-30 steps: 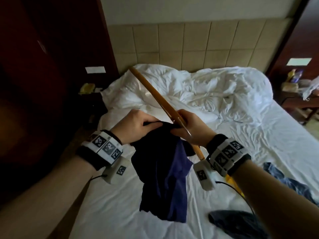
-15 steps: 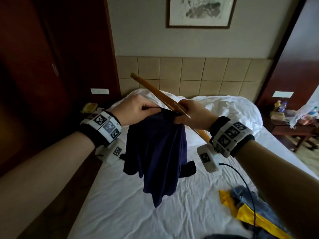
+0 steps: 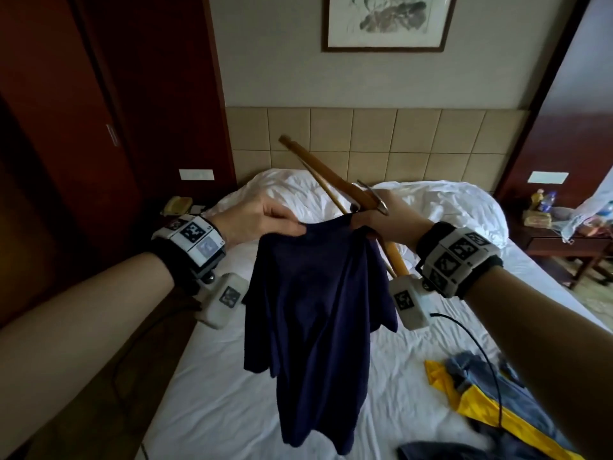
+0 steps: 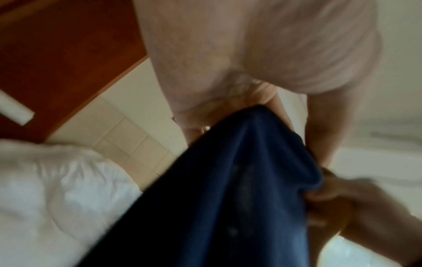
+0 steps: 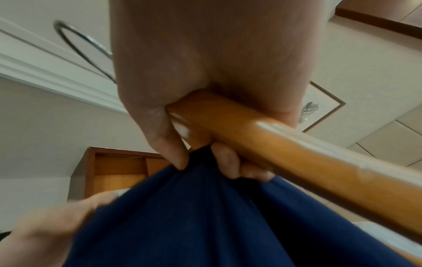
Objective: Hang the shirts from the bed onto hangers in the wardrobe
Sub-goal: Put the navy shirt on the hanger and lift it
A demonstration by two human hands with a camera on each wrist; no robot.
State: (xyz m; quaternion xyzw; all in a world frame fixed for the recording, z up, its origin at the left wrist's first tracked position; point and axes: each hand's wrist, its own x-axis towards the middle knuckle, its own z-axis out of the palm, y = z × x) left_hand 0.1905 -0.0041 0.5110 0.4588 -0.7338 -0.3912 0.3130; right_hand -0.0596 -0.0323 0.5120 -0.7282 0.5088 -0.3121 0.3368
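A dark navy shirt (image 3: 315, 320) hangs in the air over the bed (image 3: 215, 393), held up by its top edge. My left hand (image 3: 265, 222) pinches that edge on the left; the blurred left wrist view shows the same navy shirt (image 4: 228, 198) bunched in its fingers. My right hand (image 3: 384, 217) grips a wooden hanger (image 3: 318, 167) with a metal hook (image 3: 373, 197) and also pinches the shirt's right corner. In the right wrist view the hanger (image 5: 285, 144) lies across the palm, thumb and fingers pinching the navy shirt (image 5: 205, 216).
More clothes lie on the bed at lower right: a yellow garment (image 3: 477, 410) and grey-blue ones (image 3: 471, 366). A crumpled white duvet (image 3: 431, 200) is at the head. Dark wooden wardrobe doors (image 3: 99, 127) stand at left, a cluttered bedside table (image 3: 557, 234) at right.
Both hands have lifted the shirt and hanger higher above the bed and spread the top edge, so the shirt now hangs flatter. My view has tilted up toward the wall picture.
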